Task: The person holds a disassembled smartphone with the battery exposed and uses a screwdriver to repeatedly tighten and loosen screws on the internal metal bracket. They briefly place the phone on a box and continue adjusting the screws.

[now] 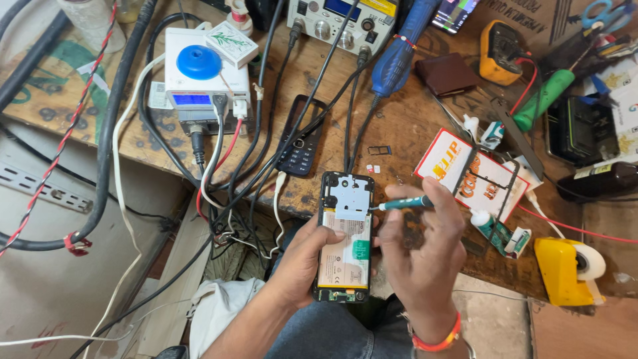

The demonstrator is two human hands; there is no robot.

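My left hand [302, 259] cradles an opened smartphone [345, 239] from below and from its left side; the back cover is off, showing a white battery and a silver shield plate near the top. My right hand [425, 249] holds a small teal-handled screwdriver [405, 203], its metal tip touching the right edge of the silver plate. An orange band is on my right wrist. The phone hangs over the workbench's front edge, above my lap.
On the wooden workbench [399, 133]: a black keypad phone [300, 138], a white power unit with a blue knob [203, 76], a blue-handled soldering tool [399, 53], a yellow tape dispenser [565, 269], a red-and-white card [458, 169], a glue tube [488, 226], several cables.
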